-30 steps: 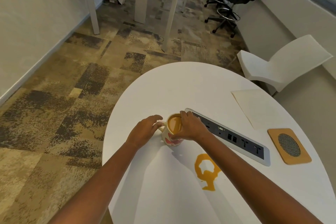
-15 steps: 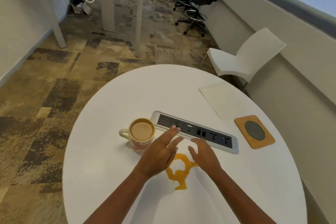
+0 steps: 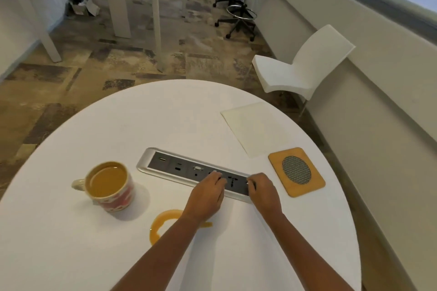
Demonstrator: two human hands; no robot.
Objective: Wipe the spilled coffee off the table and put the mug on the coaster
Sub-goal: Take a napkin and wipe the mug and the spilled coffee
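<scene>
We log one round white table (image 3: 165,113), w/ a recessed socket panel (image 3: 175,165) in its top as ref. point.
- L of panel: mug (image 3: 111,186), upright, holding coffee, handle turned away from panel.
- Near side of panel: coffee spill (image 3: 158,224), ring-shaped, partly hidden.
- Beyond panel's R end: pale cloth (image 3: 250,127), flat.
- Just R of panel: coaster (image 3: 296,171), square, tan, mesh centre.

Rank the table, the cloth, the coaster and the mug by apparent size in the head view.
1. table
2. cloth
3. coaster and mug: they look about alike, so not ranked.
</scene>
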